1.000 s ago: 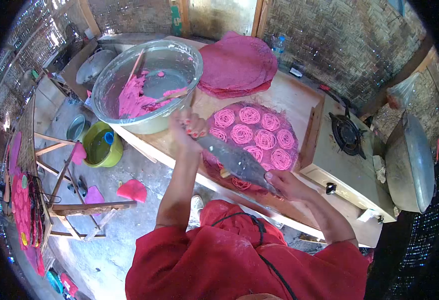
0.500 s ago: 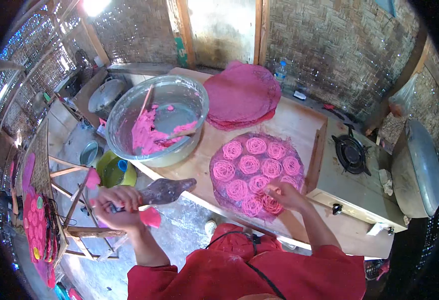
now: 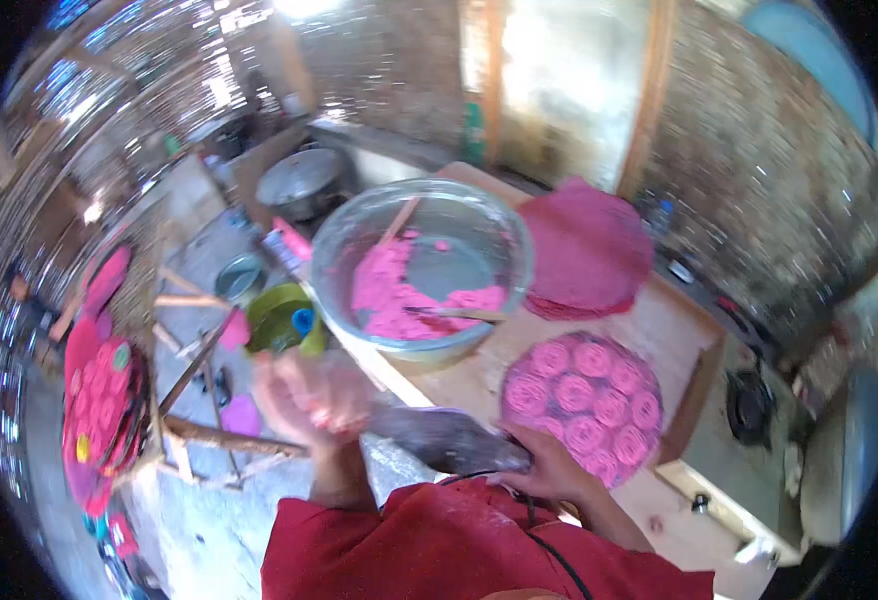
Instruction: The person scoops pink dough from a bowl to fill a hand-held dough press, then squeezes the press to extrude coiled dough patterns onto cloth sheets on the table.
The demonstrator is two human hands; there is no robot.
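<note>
My left hand (image 3: 317,400), smeared by motion, is closed round the gathered end of a dark piping bag (image 3: 444,438). The bag lies across the front of my body, over the table's front edge. At its narrow end is my right hand (image 3: 549,462), with the fingers and thumb pressed on the tip. Just beyond my right hand, a round mat (image 3: 592,375) on the table bears several pink coiled swirls. Behind the bag, a big basin (image 3: 519,262) holds pink dough, a wooden stick and a spatula.
A stack of round pink mats (image 3: 587,248) sits at the back of the table (image 3: 479,375). On the right is a stove (image 3: 749,405) with a large pan (image 3: 847,460). Down on the left are a green bucket (image 3: 284,300), a wooden rack (image 3: 229,437) and more loaded mats (image 3: 99,390).
The view has swung left. The right hand has left the mat and come to the bag's tip, which it had let go of half a second ago. The left hand still grips the bag.
</note>
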